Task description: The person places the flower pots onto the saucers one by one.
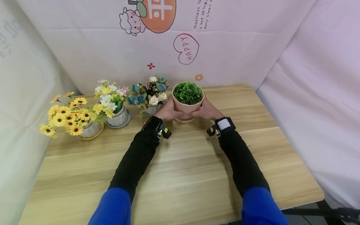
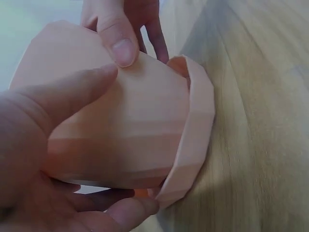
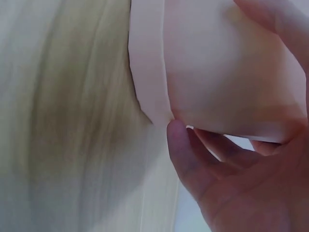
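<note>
A pink faceted flowerpot [image 1: 187, 108] with a bushy green plant [image 1: 187, 93] stands upright near the back of the table. My left hand [image 1: 168, 110] grips its left side, thumb across the front and fingers curled round the wall. From the other side my right hand [image 1: 207, 109] holds it the same way, the two thumbs almost meeting on the front. The pot's base sits in a shallow pink saucer [image 2: 197, 125], close over the wood. In the right wrist view, a fingertip of the right hand is right at the saucer's rim [image 3: 150, 63].
To the left stand a pot of blue and cream roses [image 1: 149, 95], a grey pot of white and yellow daisies [image 1: 111, 104] and a pot of yellow sunflowers [image 1: 71, 117]. The wooden table [image 1: 180, 175] meets a printed white cloth [image 1: 239, 56] behind.
</note>
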`<state>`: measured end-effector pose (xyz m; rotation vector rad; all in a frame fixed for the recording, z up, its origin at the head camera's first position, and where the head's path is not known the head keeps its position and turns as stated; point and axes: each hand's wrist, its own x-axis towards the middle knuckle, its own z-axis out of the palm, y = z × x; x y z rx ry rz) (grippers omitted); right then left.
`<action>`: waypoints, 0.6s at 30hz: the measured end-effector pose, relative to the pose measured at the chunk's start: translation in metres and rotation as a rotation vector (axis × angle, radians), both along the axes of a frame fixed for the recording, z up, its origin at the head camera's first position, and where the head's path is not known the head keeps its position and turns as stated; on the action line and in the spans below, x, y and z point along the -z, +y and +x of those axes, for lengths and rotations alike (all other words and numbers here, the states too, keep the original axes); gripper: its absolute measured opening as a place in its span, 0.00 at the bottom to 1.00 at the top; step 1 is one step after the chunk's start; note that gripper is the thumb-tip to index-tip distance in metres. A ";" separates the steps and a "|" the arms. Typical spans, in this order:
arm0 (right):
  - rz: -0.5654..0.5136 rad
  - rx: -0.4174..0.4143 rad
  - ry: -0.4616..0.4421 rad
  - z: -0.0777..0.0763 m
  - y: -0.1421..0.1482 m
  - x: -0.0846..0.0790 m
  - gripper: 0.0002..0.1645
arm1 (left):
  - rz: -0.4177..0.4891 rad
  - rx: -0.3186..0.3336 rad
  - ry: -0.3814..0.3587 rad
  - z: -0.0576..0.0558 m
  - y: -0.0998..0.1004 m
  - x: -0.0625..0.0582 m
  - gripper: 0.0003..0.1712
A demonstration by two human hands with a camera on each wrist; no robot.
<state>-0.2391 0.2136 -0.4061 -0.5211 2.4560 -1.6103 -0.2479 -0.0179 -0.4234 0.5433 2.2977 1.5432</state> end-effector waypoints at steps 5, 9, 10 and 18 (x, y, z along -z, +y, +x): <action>0.012 0.030 -0.044 -0.012 0.001 0.000 0.76 | 0.010 -0.021 -0.005 -0.009 0.005 0.002 0.68; 0.018 0.019 -0.053 -0.017 -0.002 -0.001 0.76 | 0.001 -0.051 -0.005 -0.014 0.004 0.003 0.68; 0.016 0.017 -0.055 -0.018 -0.003 -0.002 0.76 | 0.002 -0.053 -0.009 -0.015 0.003 0.004 0.68; 0.199 0.110 0.023 -0.015 0.003 0.019 0.77 | -0.141 -0.026 0.109 0.003 -0.003 0.003 0.72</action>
